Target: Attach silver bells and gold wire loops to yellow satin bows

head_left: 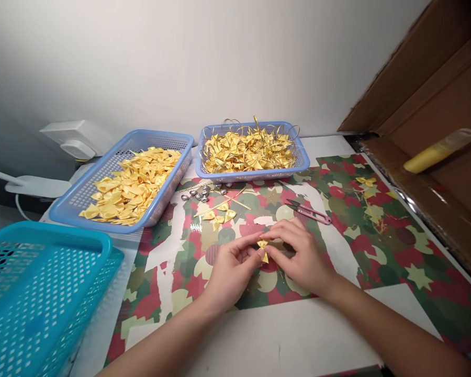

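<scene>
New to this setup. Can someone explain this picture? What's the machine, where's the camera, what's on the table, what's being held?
There's no machine: these are a person's bare hands. The single picture comes from a camera worn on the head, looking forward and down.

The left hand and right hand meet at the middle, pinching a small yellow bow between their fingertips.

They work over a patterned sheet. Just beyond lie a few loose yellow bows, gold strips and small silvery round pieces; pink-handled snips lie to the right.

Behind, the left blue basket holds plain bows; the right blue basket holds bows with gold loops. A teal basket sits at near left.
</scene>
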Tool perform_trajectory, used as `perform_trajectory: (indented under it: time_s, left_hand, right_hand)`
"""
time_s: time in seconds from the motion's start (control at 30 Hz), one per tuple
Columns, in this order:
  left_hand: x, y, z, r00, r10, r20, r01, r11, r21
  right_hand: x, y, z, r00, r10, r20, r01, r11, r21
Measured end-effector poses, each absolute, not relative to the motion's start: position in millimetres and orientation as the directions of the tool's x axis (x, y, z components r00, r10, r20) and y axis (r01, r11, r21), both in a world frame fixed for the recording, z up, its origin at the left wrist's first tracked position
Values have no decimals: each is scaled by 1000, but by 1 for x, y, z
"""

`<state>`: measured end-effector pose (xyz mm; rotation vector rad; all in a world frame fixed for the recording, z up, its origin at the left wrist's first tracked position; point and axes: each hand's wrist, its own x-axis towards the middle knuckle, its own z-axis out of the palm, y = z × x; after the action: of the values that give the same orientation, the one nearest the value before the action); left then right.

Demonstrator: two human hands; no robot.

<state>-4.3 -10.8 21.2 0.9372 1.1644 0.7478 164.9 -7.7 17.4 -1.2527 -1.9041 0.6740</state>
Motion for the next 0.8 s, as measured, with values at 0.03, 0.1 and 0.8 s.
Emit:
perform_trajectory:
  time_s: [0.03,0.1,0.8]
  left_hand:
    - [-4,-11,21,251,878,-409,-21,427,904]
    - [-4,-11,19,259,882,-394,-27,415,910]
    - [-15,-1,28,426,903,-51,323,-99,941]
  right_hand:
    - [165,-7,16,-250,926,282,539,375,-754]
    - [165,-7,15,-260,928,265,550,368,-749]
    - [164,-2,12,-387,890,241,562,435,-703]
